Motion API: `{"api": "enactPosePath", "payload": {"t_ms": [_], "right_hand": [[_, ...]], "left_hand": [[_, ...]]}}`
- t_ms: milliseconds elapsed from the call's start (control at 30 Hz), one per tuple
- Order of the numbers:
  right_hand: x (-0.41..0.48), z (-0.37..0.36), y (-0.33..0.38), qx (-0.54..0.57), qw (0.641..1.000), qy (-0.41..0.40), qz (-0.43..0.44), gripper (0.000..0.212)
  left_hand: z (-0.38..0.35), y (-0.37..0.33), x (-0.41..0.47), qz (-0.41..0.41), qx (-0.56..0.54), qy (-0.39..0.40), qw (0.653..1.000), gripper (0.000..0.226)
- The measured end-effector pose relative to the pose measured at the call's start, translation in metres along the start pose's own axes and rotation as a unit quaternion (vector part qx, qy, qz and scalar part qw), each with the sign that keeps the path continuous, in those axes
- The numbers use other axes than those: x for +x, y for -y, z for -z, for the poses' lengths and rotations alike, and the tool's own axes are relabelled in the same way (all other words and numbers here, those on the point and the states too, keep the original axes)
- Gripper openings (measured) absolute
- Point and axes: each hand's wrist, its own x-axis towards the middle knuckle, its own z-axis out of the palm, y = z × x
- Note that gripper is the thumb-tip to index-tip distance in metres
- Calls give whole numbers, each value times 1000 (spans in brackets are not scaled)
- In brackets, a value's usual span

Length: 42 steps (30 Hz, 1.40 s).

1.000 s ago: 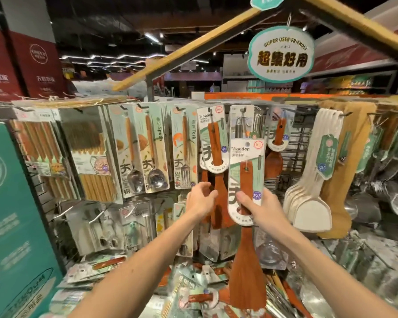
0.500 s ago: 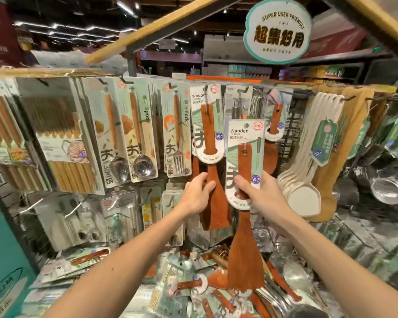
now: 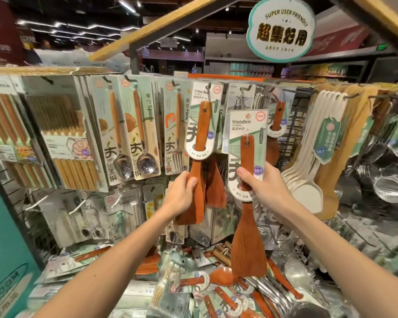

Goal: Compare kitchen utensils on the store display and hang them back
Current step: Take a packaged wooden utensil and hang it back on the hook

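Observation:
My right hand (image 3: 265,189) grips a reddish wooden turner (image 3: 247,244) by its handle, with its white and green "Wooden" card sticking up above my thumb. It hangs free in front of the display, blade down. My left hand (image 3: 182,195) holds the blade of a second wooden turner (image 3: 199,161) whose card still hangs on a hook at the top of the rack. Another turner hangs just behind that one.
Carded spoons (image 3: 138,131) and a fork (image 3: 176,129) hang to the left, chopstick packs (image 3: 71,138) farther left. White spatulas (image 3: 308,180) and steel ladles hang at right. Loose wooden utensils (image 3: 216,278) lie in the bin below. A round sign (image 3: 280,28) hangs overhead.
My left hand has closed more firmly round the hanging turner's blade. The turner in my right hand stays held up beside it. The view has come closer to the rack.

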Motion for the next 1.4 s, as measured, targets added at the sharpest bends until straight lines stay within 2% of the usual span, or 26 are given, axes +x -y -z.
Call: {"api": "enactPosePath", "payload": {"t_ms": [167,367,433,500,567,600,667,700,767,900,967,1067,1200,1400], "right_hand": [[2,-8,3,4,1000,-2,-10,7],[4,-9,5,19,1000,0,-4,9],[4,-6,4,19,1000,-1,-5,8],[5,-1,4,3,1000,-8,-7,8],[6,5,2,-8,1000,-15,-12,10],[6,9,1,-14,1000,-16,-12,13],[6,16,-1,-24,1000,-15,-12,19],[5,18,-3,-23,1000,-15,-13,21],[5,21,-5,-16,1000,-14,-13,22],[4,22,-7,-5,1000,-13,-11,19],[3,22,-8,-12,1000,-13,-12,17],[1,25,-10,-15,1000,-16,-22,19],[-1,31,-12,-10,999,-20,-25,21],[2,32,-11,5,999,-25,-24,13]], "left_hand": [[-10,-7,18,30,35,-32,998,17],[-19,-16,34,43,58,-2,997,25],[-19,-16,36,53,43,4,998,36],[-19,-18,36,55,-3,-3,998,62],[-21,-21,30,41,-27,-56,997,77],[-24,-23,26,18,-14,-103,994,71],[-33,-23,16,-61,36,-195,978,41],[-37,-23,13,-90,53,-203,974,28],[-43,-22,12,-101,57,-148,982,20],[-47,-36,22,-15,71,-52,996,66],[-50,-43,28,13,78,-5,997,73],[-49,-41,41,40,-12,56,998,50],[-42,-40,45,18,-89,104,990,14],[-15,-53,29,-7,-80,213,974,21]]}}
